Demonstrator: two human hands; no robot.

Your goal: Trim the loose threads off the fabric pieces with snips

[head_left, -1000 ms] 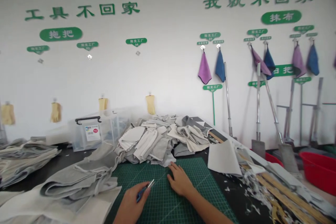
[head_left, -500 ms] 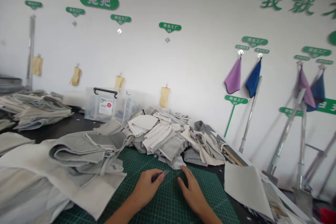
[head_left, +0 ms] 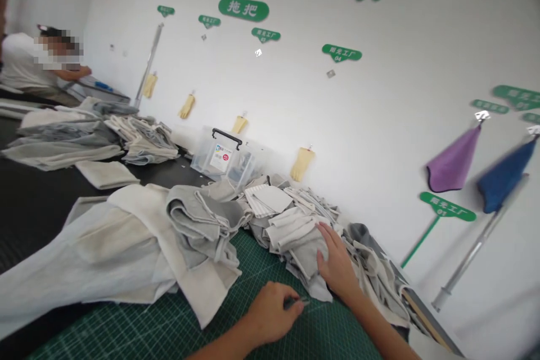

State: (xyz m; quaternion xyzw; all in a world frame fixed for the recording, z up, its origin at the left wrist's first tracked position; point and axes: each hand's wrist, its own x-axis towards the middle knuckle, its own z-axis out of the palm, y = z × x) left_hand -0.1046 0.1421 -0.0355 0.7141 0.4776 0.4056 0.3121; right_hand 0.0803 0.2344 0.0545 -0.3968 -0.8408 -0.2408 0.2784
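My left hand [head_left: 276, 312] is low over the green cutting mat [head_left: 261, 264], its fingers closed round a small tool [head_left: 300, 302] with a dark handle and a thin, shiny tip. Most of that tool is hidden in the fingers, so its exact kind does not show. My right hand [head_left: 337, 261] reaches to the pile of white and grey cloth pieces [head_left: 291, 230] at the back of the mat. Its fingers are stretched out against the pile's right side, with the thumb apart. On the left lies a heap of larger grey and off-white cloths [head_left: 139, 242].
A clear plastic box [head_left: 223, 157] with a black handle stands behind the pile by the wall. More stacked cloths [head_left: 76, 135] lie on the black table at left. A person [head_left: 29, 62] sits at the far left. Cloths, gloves and poles hang along the wall.
The view has swung left, bringing a person and more stacks into sight. My right hand has moved forward from the mat to the cloth pile. My left hand keeps the small tool.
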